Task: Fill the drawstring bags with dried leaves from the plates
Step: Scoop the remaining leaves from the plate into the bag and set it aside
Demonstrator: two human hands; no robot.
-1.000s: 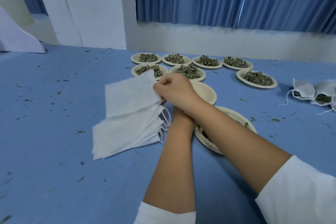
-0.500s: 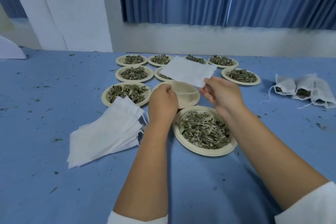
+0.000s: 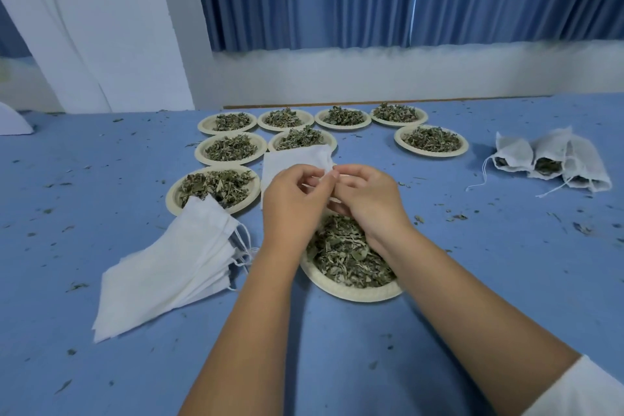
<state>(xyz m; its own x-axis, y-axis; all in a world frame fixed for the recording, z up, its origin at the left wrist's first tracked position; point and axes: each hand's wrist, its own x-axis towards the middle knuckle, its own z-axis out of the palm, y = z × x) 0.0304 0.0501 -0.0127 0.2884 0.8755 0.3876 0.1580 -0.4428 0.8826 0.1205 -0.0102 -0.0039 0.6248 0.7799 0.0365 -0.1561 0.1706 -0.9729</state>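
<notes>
The left hand (image 3: 293,203) and right hand (image 3: 368,199) meet above the near plate (image 3: 354,294) of dried leaves (image 3: 344,257) on the worktop (image 3: 337,348), each grip a tight pinch on the empty drawstring bag (image 3: 290,159) at its mouth; the bag stretches away beyond the fingers.

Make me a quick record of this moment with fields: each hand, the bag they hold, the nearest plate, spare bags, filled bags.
left hand: pinches the mouth of the bag
right hand: pinches the same mouth
bag: white, flat, raised off the table
nearest plate: heaped with dried leaves, under both wrists
spare bags: stacked on the table, left
filled bags: lying far right
</notes>
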